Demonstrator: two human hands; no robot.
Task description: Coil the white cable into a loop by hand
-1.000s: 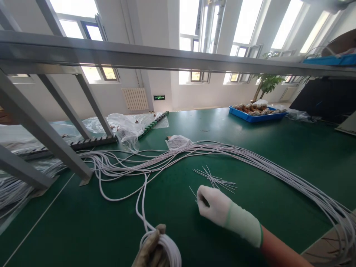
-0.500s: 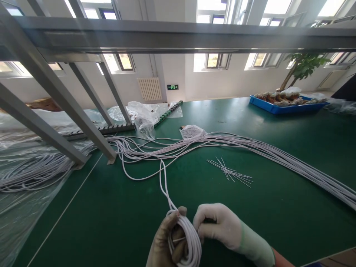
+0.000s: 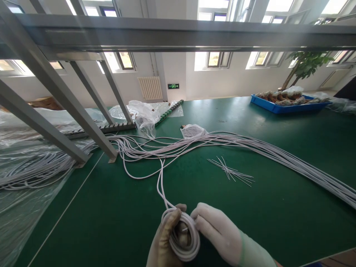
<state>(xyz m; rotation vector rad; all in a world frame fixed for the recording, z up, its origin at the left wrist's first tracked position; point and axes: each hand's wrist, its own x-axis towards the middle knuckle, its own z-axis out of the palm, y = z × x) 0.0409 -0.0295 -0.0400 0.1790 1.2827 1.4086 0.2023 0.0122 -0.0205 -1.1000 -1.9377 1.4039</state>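
Note:
A coil of white cable (image 3: 188,247) is in my left hand (image 3: 164,241), whose gloved fingers and thumb wrap round its left side. Inside the coil's opening a short thin white end shows against the glove. My right hand (image 3: 215,230), in a white glove, is at the coil's right edge with its fingertips pinched together; what lies between them is hidden. Two strands of cable (image 3: 160,181) run from the coil up to a long bundle of white cables (image 3: 236,139) lying across the green table (image 3: 125,218).
Several thin white strips (image 3: 230,171) lie loose right of centre. A small plastic bag (image 3: 193,131) rests by the bundle. Grey metal posts (image 3: 91,122) stand left, beside more coiled cable (image 3: 36,168) on plastic sheeting. A blue tray (image 3: 289,107) sits at the far right.
The coil has turned to face me more, its round opening now plainer. My right fingers have closed up against its right edge; the gap between thumb and forefinger is gone.

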